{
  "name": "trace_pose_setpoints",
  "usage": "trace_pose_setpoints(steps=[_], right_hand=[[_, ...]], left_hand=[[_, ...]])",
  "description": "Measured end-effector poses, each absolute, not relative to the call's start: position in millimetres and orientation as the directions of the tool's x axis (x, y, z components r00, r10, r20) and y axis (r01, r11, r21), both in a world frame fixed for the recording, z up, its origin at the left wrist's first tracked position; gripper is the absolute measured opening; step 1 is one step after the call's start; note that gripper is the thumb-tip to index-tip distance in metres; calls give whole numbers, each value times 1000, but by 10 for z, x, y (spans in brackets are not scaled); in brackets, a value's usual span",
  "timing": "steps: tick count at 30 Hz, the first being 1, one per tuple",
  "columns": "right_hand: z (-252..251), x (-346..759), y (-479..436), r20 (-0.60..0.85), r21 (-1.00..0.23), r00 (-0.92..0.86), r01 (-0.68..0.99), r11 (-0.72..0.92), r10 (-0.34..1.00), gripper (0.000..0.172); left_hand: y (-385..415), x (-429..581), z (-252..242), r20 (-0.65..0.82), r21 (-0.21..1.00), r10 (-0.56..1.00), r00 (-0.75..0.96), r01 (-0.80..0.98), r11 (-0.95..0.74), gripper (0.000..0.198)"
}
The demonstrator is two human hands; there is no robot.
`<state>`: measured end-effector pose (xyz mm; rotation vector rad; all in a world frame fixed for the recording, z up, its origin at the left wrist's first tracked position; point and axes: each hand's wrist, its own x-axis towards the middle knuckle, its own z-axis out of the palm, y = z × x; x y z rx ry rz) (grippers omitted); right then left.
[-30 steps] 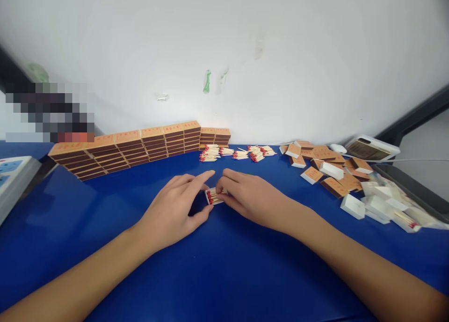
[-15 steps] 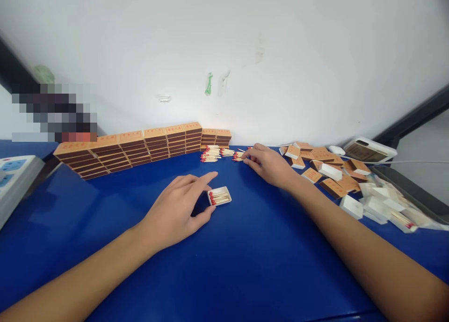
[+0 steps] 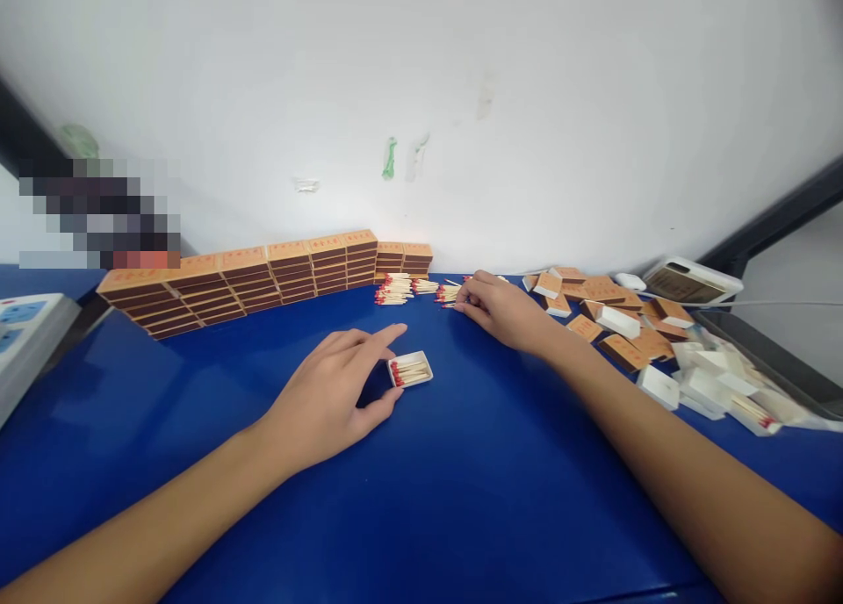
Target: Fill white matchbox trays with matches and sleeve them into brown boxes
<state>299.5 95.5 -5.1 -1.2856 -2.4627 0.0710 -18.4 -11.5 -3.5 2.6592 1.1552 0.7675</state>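
A small white matchbox tray [image 3: 419, 359] with several red-headed matches [image 3: 409, 375] inside lies on the blue table. My left hand [image 3: 329, 389] steadies its left end, thumb at the near corner and a finger at the far one, the index finger stretched out above. Farther back, my right hand [image 3: 497, 305] has its fingers bent and pinched together at a small pile of loose matches [image 3: 447, 293]. Its fingertips close on match ends there; how many is hidden. To the left lies a larger heap of matches [image 3: 395, 289].
Stacked orange matchboxes [image 3: 256, 279] line the wall [image 3: 421, 104] at the back left. Orange covers [image 3: 623, 351] and white trays [image 3: 659, 387] are scattered at right, near a phone [image 3: 691, 281] and a cable. A power strip [image 3: 32, 323] sits at the left edge.
The right hand's fingertips have shifted slightly at the loose matches, spreading a few of them. My left hand and the tray stay in place; the view has moved a little.
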Motion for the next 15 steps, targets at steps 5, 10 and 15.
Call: trace_pose_setpoints(steps=[5, 10, 15], right_hand=[[-61, 2996, 957, 285, -216, -519, 784, 581, 806, 10], [-57, 2955, 945, 260, -204, -520, 794, 573, 813, 11], [31, 2864, 834, 265, -176, -525, 799, 575, 809, 11]], left_hand=[[-109, -178, -36, 405, 324, 716, 568, 644, -693, 68], [-113, -182, -36, 401, 322, 715, 572, 643, -695, 68], [-113, -189, -21, 389, 322, 725, 568, 654, -685, 68]])
